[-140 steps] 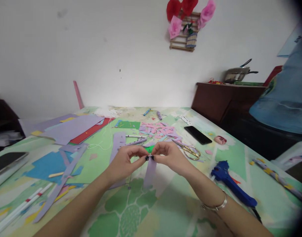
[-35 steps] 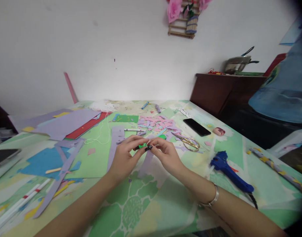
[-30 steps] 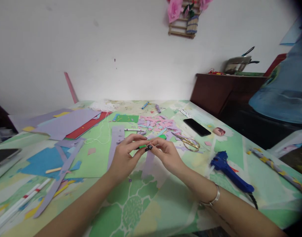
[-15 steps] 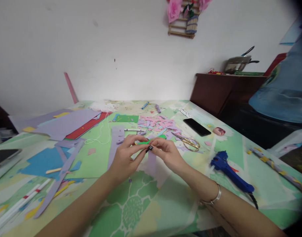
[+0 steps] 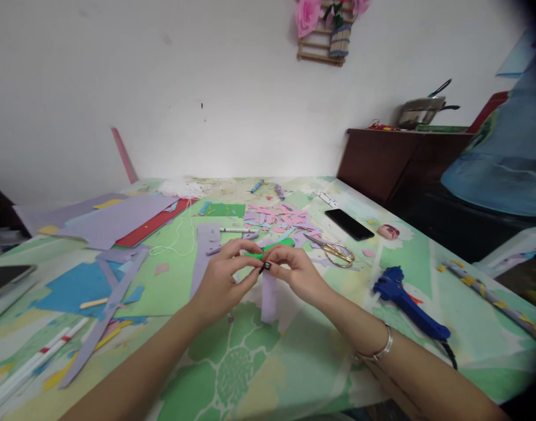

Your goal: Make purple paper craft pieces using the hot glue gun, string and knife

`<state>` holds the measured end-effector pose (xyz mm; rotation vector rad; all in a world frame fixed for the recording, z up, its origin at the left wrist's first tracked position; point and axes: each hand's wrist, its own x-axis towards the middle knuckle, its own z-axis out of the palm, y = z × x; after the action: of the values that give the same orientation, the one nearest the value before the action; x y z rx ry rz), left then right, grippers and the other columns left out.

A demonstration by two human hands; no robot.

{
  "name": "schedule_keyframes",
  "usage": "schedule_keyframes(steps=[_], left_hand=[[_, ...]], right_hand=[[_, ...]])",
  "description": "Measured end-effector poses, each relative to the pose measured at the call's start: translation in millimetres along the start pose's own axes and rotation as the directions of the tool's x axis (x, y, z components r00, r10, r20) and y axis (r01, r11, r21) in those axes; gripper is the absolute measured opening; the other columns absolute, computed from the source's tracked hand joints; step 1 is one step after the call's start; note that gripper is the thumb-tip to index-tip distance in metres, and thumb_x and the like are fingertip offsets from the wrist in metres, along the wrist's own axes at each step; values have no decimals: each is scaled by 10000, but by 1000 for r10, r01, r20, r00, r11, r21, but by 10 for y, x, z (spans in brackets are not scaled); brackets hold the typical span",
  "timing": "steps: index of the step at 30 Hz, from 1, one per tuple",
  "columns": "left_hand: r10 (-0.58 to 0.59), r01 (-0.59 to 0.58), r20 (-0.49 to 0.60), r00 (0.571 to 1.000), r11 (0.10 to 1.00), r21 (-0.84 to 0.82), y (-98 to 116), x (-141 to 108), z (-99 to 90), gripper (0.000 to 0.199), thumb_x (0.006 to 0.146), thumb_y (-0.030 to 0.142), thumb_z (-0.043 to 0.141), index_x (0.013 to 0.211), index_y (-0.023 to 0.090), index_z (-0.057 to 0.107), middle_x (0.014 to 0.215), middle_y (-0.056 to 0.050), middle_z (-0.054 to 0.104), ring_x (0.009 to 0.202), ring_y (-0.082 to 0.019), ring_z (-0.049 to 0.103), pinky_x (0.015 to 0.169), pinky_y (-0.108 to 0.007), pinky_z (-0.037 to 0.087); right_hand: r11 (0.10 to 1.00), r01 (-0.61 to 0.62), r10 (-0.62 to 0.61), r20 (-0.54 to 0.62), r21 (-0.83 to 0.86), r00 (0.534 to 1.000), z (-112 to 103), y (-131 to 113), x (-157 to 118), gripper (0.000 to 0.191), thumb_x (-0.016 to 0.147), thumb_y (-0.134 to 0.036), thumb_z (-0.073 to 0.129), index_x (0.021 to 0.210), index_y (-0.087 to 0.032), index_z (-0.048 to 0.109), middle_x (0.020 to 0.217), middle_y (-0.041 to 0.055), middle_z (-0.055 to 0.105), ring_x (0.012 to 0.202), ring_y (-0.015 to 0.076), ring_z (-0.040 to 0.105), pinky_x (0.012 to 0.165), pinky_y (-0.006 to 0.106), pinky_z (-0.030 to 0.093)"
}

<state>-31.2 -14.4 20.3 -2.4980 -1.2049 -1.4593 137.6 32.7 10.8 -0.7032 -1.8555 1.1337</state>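
Note:
My left hand [image 5: 226, 279] and my right hand [image 5: 297, 272] meet over the middle of the table, thumbs and fingertips pressed together. Between them a purple paper strip [image 5: 269, 299] hangs down below the fingertips. Both hands look closed on its upper end, which the fingers mostly hide. Just behind the fingers shows a bright green piece [image 5: 285, 243]. Gold-handled scissors [image 5: 335, 254] lie right of my right hand. Beyond the hands is a pile of pink and purple paper scraps [image 5: 274, 217].
A blue glue gun [image 5: 410, 304] and a black phone [image 5: 349, 224] lie at the right, with a decorated stick [image 5: 491, 298] farther out. Green card [image 5: 162, 286], blue paper [image 5: 81, 287] and white sticks [image 5: 35, 368] spread over the left.
The purple strip hangs more plainly in view below the fingers, and more of the green piece shows. My hands have barely moved.

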Motion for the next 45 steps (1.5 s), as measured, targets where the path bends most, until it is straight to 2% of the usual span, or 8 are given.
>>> schedule_keyframes(steps=[10,17,21,26,31,37,41,45], left_hand=[[83,-81,-27,996,994,70,17,-2,-5,158,818,87,547,856,202,649,911,-56,591,876,-163,577,680,-287,476],[158,-149,-80,984,983,106,-29,-44,49,169,817,67,554,906,189,631,902,-56,583,850,-154,558,656,-275,468],[249,-233,-86,965,958,168,-53,-70,66,181,793,36,575,916,165,604,894,-64,587,839,-161,546,683,-302,476],[390,-363,-40,920,886,289,-40,-65,52,189,800,38,563,953,150,563,887,-79,608,861,-190,560,721,-352,492],[451,-418,-20,892,843,339,-21,-70,40,196,797,32,566,967,129,552,888,-91,624,869,-209,576,695,-351,497],[395,-361,-48,918,877,317,-74,-95,43,270,803,47,560,1050,156,571,939,-89,603,881,-198,571,731,-351,497],[276,-256,-45,960,930,263,-63,-96,37,321,810,54,528,1103,175,579,978,-93,576,907,-196,560,753,-345,493],[168,-159,-42,985,973,168,-27,-88,25,279,816,61,496,1047,171,610,992,-99,556,933,-196,555,761,-332,489]], right_hand=[[979,-118,118,9,167,993,9,-34,12,113,742,-266,578,691,-194,648,783,21,633,805,178,559,777,317,406],[969,-176,177,14,173,984,20,-47,4,94,714,-243,567,716,-185,642,762,6,630,781,166,551,767,299,394],[965,-199,197,28,170,980,18,-42,4,119,707,-255,557,734,-184,648,744,3,618,770,166,540,770,299,379],[958,-207,203,39,198,978,19,-42,3,102,692,-248,558,716,-191,639,745,-2,602,787,166,529,788,297,359],[946,-223,213,65,236,975,29,-54,-1,88,692,-254,550,692,-192,612,703,-13,563,752,158,505,752,288,350],[943,-225,214,74,246,974,35,-77,-5,87,698,-239,530,705,-191,603,701,-15,540,752,154,485,750,286,340],[940,-225,213,74,257,974,37,-81,-9,83,691,-225,520,707,-195,596,718,-9,544,767,161,488,760,293,348],[947,-205,193,70,247,979,38,-72,-11,76,698,-225,514,712,-201,585,719,-10,531,771,162,487,762,300,349]])
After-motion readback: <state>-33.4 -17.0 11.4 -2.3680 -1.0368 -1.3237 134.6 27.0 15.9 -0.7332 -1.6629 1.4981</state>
